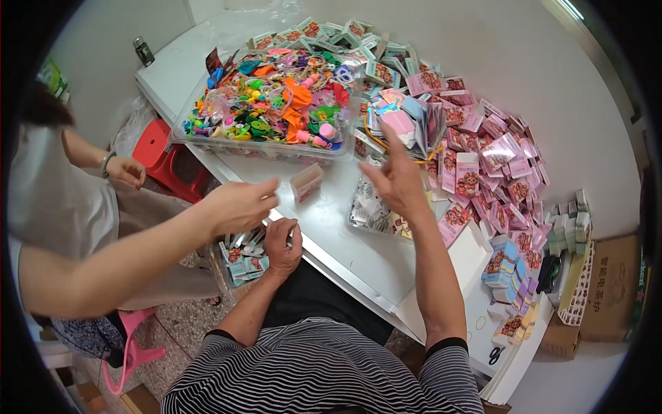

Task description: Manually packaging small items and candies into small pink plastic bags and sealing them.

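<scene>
While I watch from the head cam, my right hand hovers over the white bench, fingers apart and slightly curled, holding nothing, palm turned toward the middle. It's just above a heap of small clear packets w/ silvery bits inside, and near a loose stack of pink and blue cards. My left hand sits lower, at the bench's near edge, fingers curled loosely; can't tell if it pinches anything. Below it, off the bench edge, a container of small green-and-pink packs.

A co-worker's hand reaches in from the left, fingers drawn together toward a small pale box standing on the bench, close to it but not touching, as far as I can see. Behind that box, a clear tray piled w/ bright plastic toys. Pink packs spread wide across the bench's right side. At the far right corner, stacked small boxes and a brown carton. Red stool at left.
</scene>
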Demonstrator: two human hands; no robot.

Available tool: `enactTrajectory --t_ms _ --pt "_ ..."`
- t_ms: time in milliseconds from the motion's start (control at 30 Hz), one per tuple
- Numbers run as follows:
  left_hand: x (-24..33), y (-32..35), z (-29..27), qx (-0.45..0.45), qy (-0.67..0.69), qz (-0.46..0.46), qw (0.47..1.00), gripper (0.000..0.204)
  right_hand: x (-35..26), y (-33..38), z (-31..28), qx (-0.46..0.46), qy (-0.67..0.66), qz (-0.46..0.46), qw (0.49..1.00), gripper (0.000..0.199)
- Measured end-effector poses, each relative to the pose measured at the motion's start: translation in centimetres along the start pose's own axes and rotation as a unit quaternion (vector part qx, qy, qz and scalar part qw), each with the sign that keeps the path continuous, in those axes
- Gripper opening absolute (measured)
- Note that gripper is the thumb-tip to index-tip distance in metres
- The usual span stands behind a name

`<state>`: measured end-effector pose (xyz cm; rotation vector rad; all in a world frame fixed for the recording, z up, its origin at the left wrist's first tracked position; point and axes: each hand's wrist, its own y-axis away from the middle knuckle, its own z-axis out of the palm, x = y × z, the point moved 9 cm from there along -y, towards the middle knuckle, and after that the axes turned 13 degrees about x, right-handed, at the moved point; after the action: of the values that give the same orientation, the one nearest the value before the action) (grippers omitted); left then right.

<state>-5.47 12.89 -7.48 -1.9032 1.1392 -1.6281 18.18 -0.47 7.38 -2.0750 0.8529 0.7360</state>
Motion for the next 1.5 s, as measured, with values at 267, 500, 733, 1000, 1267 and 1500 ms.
enactTrajectory --t_ms 267,500,733,1000,1267,1500 --pt "-0.9 0.5 0.2 -0.013 -0.008 -0.019 1.000 0.016 0.4 1.0 1.2 -0.025 -0.091 0.001 0.996 0.080" --pt "-0.7 0.4 0.5 -0.017 -0.009 -0.007 1.000 0.017 3.1 4.9 -5.5 0.050 -0.090 0.041 0.994 0.072" --pt "-0.3 0.2 0.0 0.007 -0.018 0.020 1.000 0.017 4.6 9.7 -9.4 0.053 -0.045 0.083 0.994 0.056" --pt "0.1 -0.2 -0.5 0.003 -0.003 -0.013 1.000 0.013 4.4 17.8 -12.8 0.056 0.037 0.105 0.992 0.035" --pt "0.0 0.3 1.0 0.011 -0.006 0.016 1.000 0.012 14.4 31.7 -24.1 0.366 0.013 0.236 0.900 0.021" --pt "1.0 3.8 3.6 -0.012 -0.373 0.289 0.882 0.023 18.1 39.0 -23.7 0.424 -0.052 0.323 0.845 0.021"
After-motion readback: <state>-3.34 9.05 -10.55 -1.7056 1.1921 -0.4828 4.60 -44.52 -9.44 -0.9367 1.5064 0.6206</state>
